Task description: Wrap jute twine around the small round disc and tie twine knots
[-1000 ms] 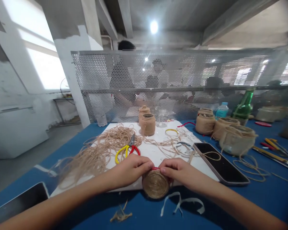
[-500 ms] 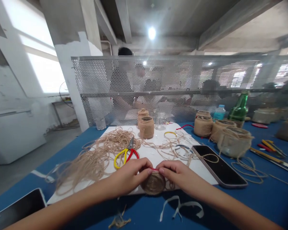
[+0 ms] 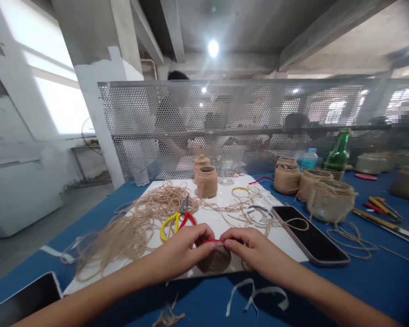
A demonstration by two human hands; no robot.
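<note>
Just in front of me a small round jar lies tipped, its brownish circular end turned toward me. A thin red cord runs across the jar's upper edge. My left hand pinches the cord against the jar from the left, thumb and fingers closed. From the other side my right hand does the same, its fingertips nearly meeting those of the left. Yellow-and-red handled scissors lie just beyond my left hand. A large tangle of jute twine spreads to the left on a white sheet.
A phone lies to the right, another phone at the lower left. Several twine-wrapped jars, a green bottle and a small blue-capped bottle stand farther back. A perforated metal screen closes off the far side.
My hands and the jar shift very slightly, and the jar's end tilts a little. The view moves slightly; the cord stays pinched.
</note>
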